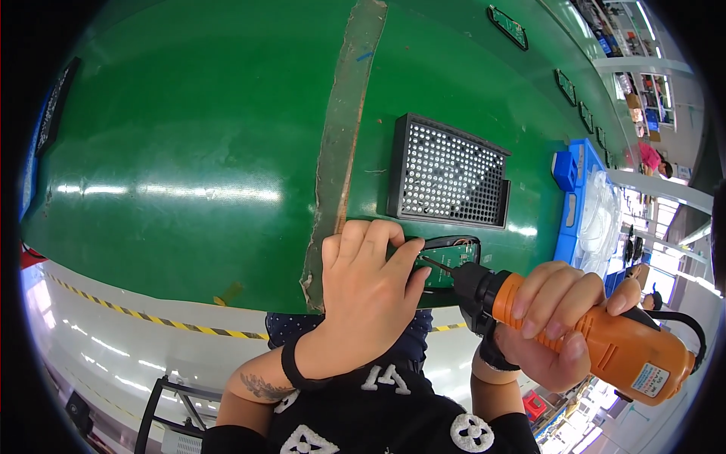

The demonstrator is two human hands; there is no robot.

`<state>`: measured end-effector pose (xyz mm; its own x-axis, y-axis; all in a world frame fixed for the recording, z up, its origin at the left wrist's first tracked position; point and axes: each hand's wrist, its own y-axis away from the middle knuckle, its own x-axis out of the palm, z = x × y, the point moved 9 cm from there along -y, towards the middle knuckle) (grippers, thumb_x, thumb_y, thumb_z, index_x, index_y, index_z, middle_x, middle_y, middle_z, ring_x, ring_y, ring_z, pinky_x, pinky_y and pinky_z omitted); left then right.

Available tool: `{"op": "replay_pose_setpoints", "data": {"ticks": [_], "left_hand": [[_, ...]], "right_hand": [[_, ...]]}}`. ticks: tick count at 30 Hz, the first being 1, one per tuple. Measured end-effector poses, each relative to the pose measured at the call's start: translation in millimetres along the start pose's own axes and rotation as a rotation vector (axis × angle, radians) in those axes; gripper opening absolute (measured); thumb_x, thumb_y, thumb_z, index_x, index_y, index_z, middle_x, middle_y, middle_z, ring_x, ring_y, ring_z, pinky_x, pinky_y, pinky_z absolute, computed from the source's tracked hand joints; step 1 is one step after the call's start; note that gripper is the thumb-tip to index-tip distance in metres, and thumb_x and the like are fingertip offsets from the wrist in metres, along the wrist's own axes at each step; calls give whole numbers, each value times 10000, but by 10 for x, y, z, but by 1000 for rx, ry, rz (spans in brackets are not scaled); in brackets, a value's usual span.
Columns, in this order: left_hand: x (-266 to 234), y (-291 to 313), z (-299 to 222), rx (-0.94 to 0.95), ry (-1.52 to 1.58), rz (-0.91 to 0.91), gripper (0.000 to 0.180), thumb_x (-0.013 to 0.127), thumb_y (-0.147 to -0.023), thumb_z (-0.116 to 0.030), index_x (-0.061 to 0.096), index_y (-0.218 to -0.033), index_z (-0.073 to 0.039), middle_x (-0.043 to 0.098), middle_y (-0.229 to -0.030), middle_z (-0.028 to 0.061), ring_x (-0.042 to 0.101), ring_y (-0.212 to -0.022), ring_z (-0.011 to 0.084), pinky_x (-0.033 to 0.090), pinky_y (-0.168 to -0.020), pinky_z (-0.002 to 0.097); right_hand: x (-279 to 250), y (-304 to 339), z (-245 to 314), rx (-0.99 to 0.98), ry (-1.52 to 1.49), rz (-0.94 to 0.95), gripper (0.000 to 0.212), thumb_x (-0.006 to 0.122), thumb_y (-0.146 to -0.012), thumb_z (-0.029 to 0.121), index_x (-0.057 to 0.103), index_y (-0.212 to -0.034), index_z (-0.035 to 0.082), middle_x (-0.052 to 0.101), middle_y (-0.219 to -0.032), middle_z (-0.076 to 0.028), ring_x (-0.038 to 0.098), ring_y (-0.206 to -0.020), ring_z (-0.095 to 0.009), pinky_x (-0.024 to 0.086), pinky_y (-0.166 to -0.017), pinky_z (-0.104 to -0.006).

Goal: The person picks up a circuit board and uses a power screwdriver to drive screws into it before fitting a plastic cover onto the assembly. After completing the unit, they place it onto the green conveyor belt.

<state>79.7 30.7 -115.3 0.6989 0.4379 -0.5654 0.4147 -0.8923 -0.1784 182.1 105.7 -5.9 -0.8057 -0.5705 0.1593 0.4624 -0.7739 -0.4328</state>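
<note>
My right hand point(556, 325) is wrapped round an orange electric screwdriver point(620, 352) with a black nose and a cable at its rear end. Its thin bit points left, and the tip is at the left part of a green circuit board point(454, 261) in a black housing point(478, 244). My left hand point(367, 280) lies over the left end of the housing, fingers curled, with thumb and forefinger gripping it on either side of the bit tip. That end of the housing is hidden under the hand. Any screw at the tip is too small to make out.
Just beyond the board stands a black screw tray point(454, 174), its holes partly filled with silvery screws. A blue bin point(578, 204) with clear plastic is to the right. More circuit boards point(508, 28) lie along the far right. A worn strip point(344, 113) crosses the green table.
</note>
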Motion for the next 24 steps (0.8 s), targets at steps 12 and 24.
{"op": "replay_pose_setpoints", "data": {"ticks": [12,24], "left_hand": [[-82,27,13,57,64,-99,243,742,-581,-54,670,-810,-92,535,-847,-5,478,-798,187,301,-682,324],[-121,46,-10,103,77,-128,211,746,-589,-60,660,-780,-84,527,-841,-7,481,-796,191,295,-684,325]], "right_hand": [[8,-14,82,-34,1,-4,390,610,-765,84,333,-1037,133,467,-587,-18,510,-454,-150,469,-450,-303],[-12,-26,129,-62,1,-5,395,605,-760,82,339,-1048,128,465,-586,-14,502,-440,-143,468,-437,-295]]}}
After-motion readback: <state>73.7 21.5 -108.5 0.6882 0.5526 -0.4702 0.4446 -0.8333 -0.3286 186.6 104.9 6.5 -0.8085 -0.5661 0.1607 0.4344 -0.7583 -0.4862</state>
